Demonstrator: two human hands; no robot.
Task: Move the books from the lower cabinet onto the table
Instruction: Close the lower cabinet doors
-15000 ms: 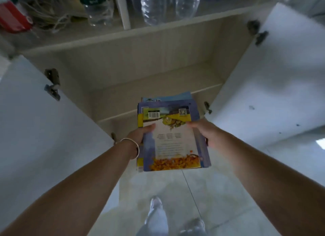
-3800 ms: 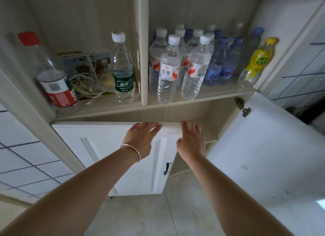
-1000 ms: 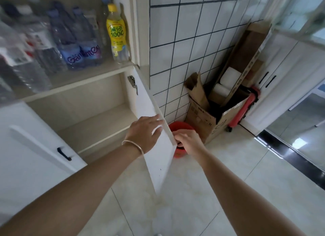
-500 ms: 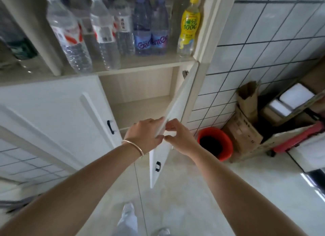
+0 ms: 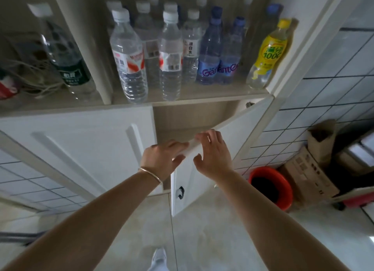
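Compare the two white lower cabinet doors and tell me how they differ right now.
The left white panelled door is shut flush with the cabinet front; the right white panelled door stands partly open, showing the wood-grain interior. No hand touches the left door; the left hand and the right hand both hold the right door's top edge. The right door's small black handle shows; the left door's is hidden. Both are white with raised panel trim.
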